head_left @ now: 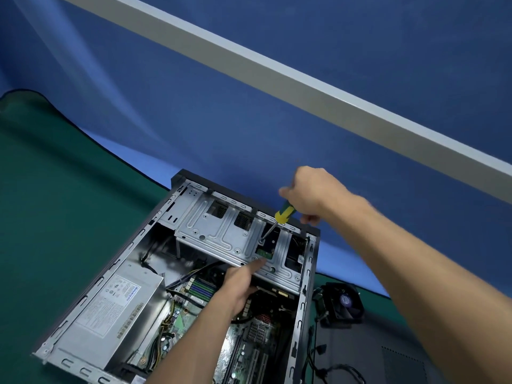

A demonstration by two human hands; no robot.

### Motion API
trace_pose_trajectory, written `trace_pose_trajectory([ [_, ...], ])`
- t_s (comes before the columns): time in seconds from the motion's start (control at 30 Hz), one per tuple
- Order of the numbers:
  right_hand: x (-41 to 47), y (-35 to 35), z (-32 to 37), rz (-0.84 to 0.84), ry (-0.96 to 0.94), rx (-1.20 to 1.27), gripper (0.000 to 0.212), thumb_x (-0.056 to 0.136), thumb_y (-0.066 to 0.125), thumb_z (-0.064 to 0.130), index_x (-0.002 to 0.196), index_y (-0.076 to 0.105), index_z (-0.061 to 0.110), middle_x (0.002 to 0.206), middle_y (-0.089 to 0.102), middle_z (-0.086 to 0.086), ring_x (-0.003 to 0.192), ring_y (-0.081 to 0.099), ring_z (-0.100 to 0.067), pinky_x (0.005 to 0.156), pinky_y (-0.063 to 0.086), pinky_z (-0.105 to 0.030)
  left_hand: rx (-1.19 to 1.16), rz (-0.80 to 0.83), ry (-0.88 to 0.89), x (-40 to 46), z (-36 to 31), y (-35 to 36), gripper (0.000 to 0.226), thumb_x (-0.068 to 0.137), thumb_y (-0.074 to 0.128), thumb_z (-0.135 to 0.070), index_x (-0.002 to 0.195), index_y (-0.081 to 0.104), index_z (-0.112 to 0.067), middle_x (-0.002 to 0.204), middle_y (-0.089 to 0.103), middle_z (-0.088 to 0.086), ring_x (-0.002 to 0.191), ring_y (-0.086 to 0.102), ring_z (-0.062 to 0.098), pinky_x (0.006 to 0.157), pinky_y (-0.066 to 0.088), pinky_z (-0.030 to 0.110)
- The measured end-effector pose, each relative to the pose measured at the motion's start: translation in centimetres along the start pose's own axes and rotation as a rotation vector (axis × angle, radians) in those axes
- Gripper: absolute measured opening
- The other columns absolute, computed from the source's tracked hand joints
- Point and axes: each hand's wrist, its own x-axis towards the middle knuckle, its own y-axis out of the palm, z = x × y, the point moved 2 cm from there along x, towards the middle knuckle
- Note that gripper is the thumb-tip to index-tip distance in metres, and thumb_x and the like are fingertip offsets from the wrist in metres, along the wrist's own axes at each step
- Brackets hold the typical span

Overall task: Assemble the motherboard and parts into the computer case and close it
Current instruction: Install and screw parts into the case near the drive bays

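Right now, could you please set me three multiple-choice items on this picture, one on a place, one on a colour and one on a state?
1. Where does the loose cooler fan lie?
A. inside the case, on the motherboard
B. on the mat, right of the computer case
C. on top of the power supply

2. What colours is the handle of the screwdriver?
A. red and black
B. plain blue
C. yellow and green

3. What is the right hand doing?
A. gripping the screwdriver, its tip on the drive cage
B. lying flat on the mat
C. holding the fan

Answers:
1 B: the fan sits outside the case's right wall.
2 C: a yellow and green handle shows below the fist.
3 A: the fingers curl round the handle while the left hand reaches an extended finger to the cage's edge.
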Motion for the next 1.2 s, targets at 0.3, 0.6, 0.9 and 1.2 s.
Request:
trace_pose_trajectory([
  [0.3,-0.6,0.2,0.2,-0.084,0.002,0.029,0.029,0.098,0.042,0.033,0.113,0.038,0.008,0.101,0.065,-0.014,0.083,0.067,-0.034,0.072,0.053,-0.034,-0.012,0.001,0.041,0.0,-0.3,0.0,0.053,0.079,0.075,-0.024,0.122,0.057,0.001,0.141,0.044,0.014,0.13,0.039,0.031,0.089,0.042,0.036],
  [0.6,-1.0,0.9,0.7,-0.02,-0.023,0.069,0.014,0.094,0.045,0.018,0.106,0.044,0.012,0.091,0.068,-0.013,0.068,0.067,-0.03,0.072,0.057,-0.037,-0.012,0.028,0.042,-0.6,-0.6,0.0,0.048,0.079,0.074,-0.023,0.119,0.059,-0.001,0.136,0.05,0.013,0.129,0.042,0.03,0.096,0.045,0.041],
  [0.9,-1.8,1.0,0.0,0.005,-0.101,-0.05,0.015,0.094,0.05,0.024,0.101,0.046,0.012,0.083,0.063,-0.008,0.067,0.061,-0.027,0.062,0.052,-0.033,0.005,0.016,0.025,-0.7,-0.8,0.0,0.046,0.08,0.073,-0.022,0.117,0.06,0.0,0.134,0.052,0.014,0.126,0.044,0.031,0.084,0.048,0.037],
  [1.2,-2.0,1.2,-0.4,-0.139,-0.025,-0.058,0.017,0.098,0.041,0.024,0.099,0.042,0.007,0.102,0.063,-0.014,0.079,0.058,-0.032,0.066,0.046,-0.035,0.0,-0.006,0.003,-0.9,-1.0,0.2,0.041,0.081,0.072,-0.019,0.114,0.061,0.002,0.127,0.057,0.018,0.12,0.05,0.034,0.081,0.051,0.038],
])
